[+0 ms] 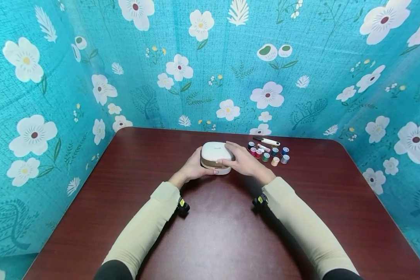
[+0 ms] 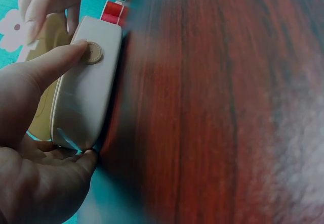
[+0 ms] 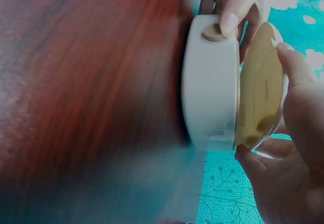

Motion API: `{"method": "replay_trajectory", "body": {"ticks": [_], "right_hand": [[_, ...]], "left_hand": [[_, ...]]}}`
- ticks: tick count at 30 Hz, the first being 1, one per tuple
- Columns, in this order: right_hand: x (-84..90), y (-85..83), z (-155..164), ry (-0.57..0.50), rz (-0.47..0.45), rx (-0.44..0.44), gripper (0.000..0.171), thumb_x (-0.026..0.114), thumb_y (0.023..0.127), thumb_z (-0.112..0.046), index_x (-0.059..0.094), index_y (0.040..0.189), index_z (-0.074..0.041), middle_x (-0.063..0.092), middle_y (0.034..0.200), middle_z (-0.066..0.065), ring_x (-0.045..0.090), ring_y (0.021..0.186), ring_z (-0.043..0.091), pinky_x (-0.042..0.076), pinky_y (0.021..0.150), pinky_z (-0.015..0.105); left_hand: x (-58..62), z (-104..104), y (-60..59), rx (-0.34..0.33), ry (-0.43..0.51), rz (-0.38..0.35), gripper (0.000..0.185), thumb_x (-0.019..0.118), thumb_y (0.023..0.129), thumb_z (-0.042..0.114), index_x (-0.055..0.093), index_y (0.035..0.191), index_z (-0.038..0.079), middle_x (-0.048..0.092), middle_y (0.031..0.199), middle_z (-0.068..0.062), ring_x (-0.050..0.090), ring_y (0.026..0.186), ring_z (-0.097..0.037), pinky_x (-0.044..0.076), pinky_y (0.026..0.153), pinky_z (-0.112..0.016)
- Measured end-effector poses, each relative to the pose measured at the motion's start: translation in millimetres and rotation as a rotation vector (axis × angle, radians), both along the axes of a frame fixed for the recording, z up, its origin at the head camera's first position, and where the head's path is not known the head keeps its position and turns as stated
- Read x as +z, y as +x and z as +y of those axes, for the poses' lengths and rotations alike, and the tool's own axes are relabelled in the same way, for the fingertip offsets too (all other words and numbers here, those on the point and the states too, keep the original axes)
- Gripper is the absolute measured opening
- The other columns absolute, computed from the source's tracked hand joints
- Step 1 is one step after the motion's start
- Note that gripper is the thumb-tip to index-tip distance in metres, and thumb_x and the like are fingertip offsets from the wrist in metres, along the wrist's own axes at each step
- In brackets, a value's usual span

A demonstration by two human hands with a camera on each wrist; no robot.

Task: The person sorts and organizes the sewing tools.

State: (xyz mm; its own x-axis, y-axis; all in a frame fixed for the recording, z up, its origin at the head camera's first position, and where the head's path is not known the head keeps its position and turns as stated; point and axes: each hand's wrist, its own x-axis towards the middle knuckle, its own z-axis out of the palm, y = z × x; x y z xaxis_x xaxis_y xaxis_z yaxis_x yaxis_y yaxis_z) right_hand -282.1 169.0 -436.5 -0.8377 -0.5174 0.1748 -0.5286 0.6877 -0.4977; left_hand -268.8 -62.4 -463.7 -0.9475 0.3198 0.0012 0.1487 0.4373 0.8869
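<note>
White rounded case sits on the dark red-brown table, toward the far middle, just left of the thread spools. Case has a white base and a white top, with a tan/gold inner layer showing at the seam; in the right wrist view the top part looks lifted slightly off the base on one side, tan surface exposed. Small round tan button on the front wall of the base.

Left hand wraps the case's left side: thumb lies along the base with its tip on the button, remaining fingers curled under and behind the case. Firm hold, narrow grip matched to the case's thickness.

Right hand covers the right side: fingers curled over the top edge, thumb on the near front edge, palm against the side. In the right wrist view its fingers clasp the top part's rim. Both hands in contact, case pinned between them.

Just right of the case: cluster of small thread spools in mixed colours (red, green, blue, white, orange, dark), standing upright, near but apart from the right hand. Behind them a white pen-like tool lies flat. Pale yellow-green sleeves on both arms, wrist cameras strapped on. Teal floral backdrop surrounds the table.
</note>
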Motion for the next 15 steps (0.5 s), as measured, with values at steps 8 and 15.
{"method": "replay_trajectory", "body": {"ticks": [8, 15], "right_hand": [[3.8, -7.1, 1.9, -0.054, 0.023, 0.016, 0.066, 0.072, 0.095, -0.041, 0.055, 0.141, 0.003, 0.054, 0.145, 0.023, 0.051, 0.134, 0.035, 0.042, 0.11, 0.052], [5.5, -9.8, 0.7, -0.097, 0.028, -0.018, 0.053, 0.067, 0.1, -0.041, 0.06, 0.136, -0.004, 0.059, 0.137, 0.015, 0.057, 0.123, 0.03, 0.047, 0.103, 0.05]], "left_hand": [[-0.5, -0.4, 0.3, 0.001, -0.016, -0.008, 0.115, 0.096, 0.072, 0.024, 0.023, 0.159, 0.005, 0.04, 0.154, -0.016, 0.043, 0.138, -0.03, 0.032, 0.116, -0.046], [0.1, -0.1, 0.4, 0.002, -0.031, -0.018, 0.115, 0.095, 0.073, 0.025, 0.022, 0.159, 0.006, 0.04, 0.154, -0.016, 0.044, 0.136, -0.03, 0.034, 0.115, -0.044]]}}
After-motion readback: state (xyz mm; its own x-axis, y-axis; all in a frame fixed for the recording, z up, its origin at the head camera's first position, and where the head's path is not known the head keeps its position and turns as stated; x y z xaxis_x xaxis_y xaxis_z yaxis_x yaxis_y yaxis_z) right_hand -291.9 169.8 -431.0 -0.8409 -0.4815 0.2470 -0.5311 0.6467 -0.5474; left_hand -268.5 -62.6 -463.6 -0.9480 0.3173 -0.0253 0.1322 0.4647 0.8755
